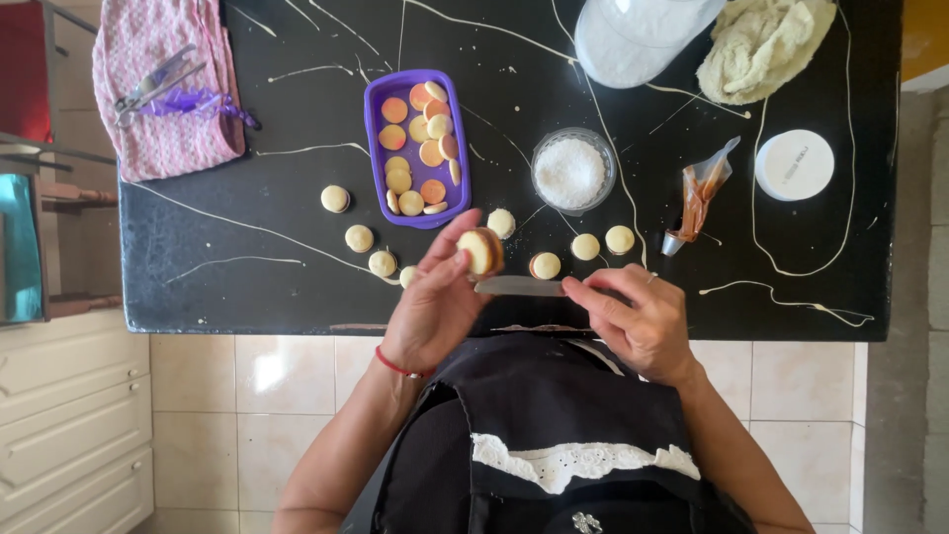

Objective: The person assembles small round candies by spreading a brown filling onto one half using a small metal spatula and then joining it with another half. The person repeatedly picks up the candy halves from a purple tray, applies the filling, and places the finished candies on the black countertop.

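My left hand (435, 302) holds a small round sandwich cookie (480, 250) with a brown filling, lifted just above the black table (247, 287). My right hand (638, 316) grips a flat knife (519, 286) whose blade points left, just under the cookie. Several more filled cookies lie in a row on the table, such as one (545, 265) beside the knife. A purple rectangular tray (378, 104) behind them holds several loose cookie discs. A glass bowl of white shredded coconut (571, 171) stands to the tray's right.
A piping bag of brown filling (700, 193) lies right of the bowl, beside a white round lid (795, 164). A pink cloth with metal tools (163, 84) hangs at the table's left. A clear container (638, 35) and a cream towel (761, 44) sit at the back. White drawers (69, 415) stand at lower left.
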